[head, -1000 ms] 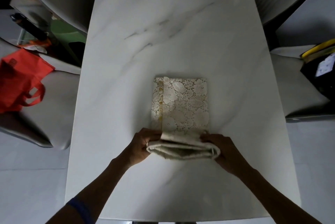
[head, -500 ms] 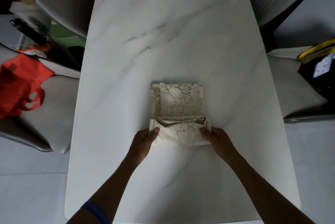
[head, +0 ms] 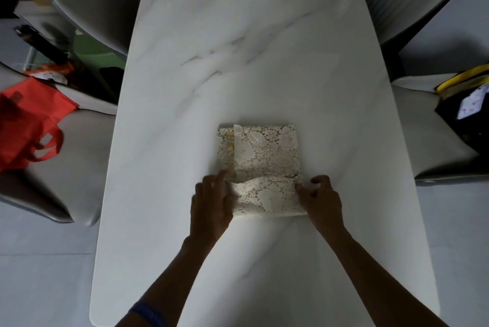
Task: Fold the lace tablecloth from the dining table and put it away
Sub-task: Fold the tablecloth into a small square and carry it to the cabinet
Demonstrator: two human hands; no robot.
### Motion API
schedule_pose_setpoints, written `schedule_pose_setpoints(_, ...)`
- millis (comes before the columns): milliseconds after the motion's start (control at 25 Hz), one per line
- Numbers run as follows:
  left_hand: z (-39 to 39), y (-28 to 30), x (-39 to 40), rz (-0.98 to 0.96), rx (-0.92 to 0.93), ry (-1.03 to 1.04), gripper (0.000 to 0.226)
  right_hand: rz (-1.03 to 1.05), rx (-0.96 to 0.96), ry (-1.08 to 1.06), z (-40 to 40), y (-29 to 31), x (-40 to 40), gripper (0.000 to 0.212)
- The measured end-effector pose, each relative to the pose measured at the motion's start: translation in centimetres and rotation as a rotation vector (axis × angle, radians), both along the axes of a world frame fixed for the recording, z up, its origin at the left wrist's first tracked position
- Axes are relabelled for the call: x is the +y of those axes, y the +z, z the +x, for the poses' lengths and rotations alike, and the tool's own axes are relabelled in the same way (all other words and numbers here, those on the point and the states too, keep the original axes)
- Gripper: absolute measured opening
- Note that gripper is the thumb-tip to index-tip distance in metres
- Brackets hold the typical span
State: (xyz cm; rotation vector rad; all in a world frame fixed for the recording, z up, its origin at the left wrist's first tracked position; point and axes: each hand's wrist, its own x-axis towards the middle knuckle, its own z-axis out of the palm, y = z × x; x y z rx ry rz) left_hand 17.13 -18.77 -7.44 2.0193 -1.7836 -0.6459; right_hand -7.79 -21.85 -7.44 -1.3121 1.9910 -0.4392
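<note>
One cream lace cloth (head: 260, 157), folded small on the table (head: 251, 35); left hand (head: 211, 201) presses flat, right hand (head: 321, 198) pinches its edge.

A cream lace tablecloth (head: 260, 159), folded into a small rectangle, lies on a white marble table (head: 238, 48). Its near part is doubled over the rest. The left hand (head: 211, 202) rests on its left edge with fingers fairly straight; the right hand (head: 321, 198) pinches its right edge with curled fingers. A red bag (head: 29, 125) sits on a grey chair (head: 60, 178) to the left.

tablecloth (head: 260, 157) on table (head: 264, 61) — hands alongside
</note>
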Motion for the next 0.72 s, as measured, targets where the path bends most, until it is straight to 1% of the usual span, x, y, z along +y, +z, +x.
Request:
schedule_pose_setpoints(40, 0.6, -0.3, -0.6, -0.097, -0.121, -0.235, 0.058, -0.094, 0.085, 0.062, -0.1, 0.1, 0.1, 0.029)
schedule_pose_setpoints(80, 1.0, -0.4, -1.6, -0.141, -0.232, -0.438, 0.067, -0.239, 0.229, 0.230, -0.2, 0.2, 0.1, 0.033)
schedule_pose_setpoints(120, 1.3, -0.2, -2.7, -0.120, -0.320, -0.577, 0.070, -0.419, 0.372, 0.473, -0.4, 0.0, 0.0, 0.034)
schedule_pose_setpoints(160, 1.6, -0.2, -3.8, -0.078, -0.343, -0.645, 0.066, -0.554, 0.446, 0.756, -0.7, -0.4, 0.1, 0.037)
schedule_pose_setpoints(200, 1.9, -0.2, -4.9, -0.024, -0.303, -0.653, 0.057, -0.581, 0.465, 0.980, -0.7, -0.5, 0.2, 0.047)
schedule_pose_setpoints(240, 2.1, -0.3, -5.6, 0.005, -0.249, -0.642, 0.048, -0.540, 0.463, 1.117, -0.8, -0.6, 0.3, 0.059)
schedule_pose_setpoints(280, 2.1, -0.4, -6.1, -0.008, -0.223, -0.639, 0.043, -0.472, 0.470, 1.187, -0.9, -0.7, 0.3, 0.071)
schedule_pose_setpoints(320, 2.0, -0.6, -6.2, -0.057, -0.214, -0.635, 0.038, -0.409, 0.502, 1.203, -0.8, -1.0, 0.3, 0.080)
schedule_pose_setpoints(400, 1.6, -1.2, -6.1, -0.169, -0.193, -0.599, 0.031, -0.299, 0.562, 1.113, 0.1, -1.0, 0.6, 0.087)
schedule_pose_setpoints(480, 1.6, -1.5, -5.9, -0.212, -0.162, -0.559, 0.030, -0.218, 0.611, 0.955, 2.1, -0.7, 0.8, 0.090)
schedule_pose_setpoints(560, 1.7, -1.6, -6.2, -0.228, -0.163, -0.535, 0.032, -0.153, 0.683, 0.909, 3.7, -0.4, 0.5, 0.087)
schedule_pose_setpoints(640, 1.9, -1.2, -6.5, -0.217, -0.176, -0.550, 0.035, -0.204, 0.713, 0.934, 3.6, 0.1, 0.4, 0.079)
schedule_pose_setpoints(720, 2.0, -0.7, -6.3, -0.191, -0.122, -0.583, 0.038, -0.293, 0.634, 1.001, 2.4, 0.8, 0.7, 0.066)
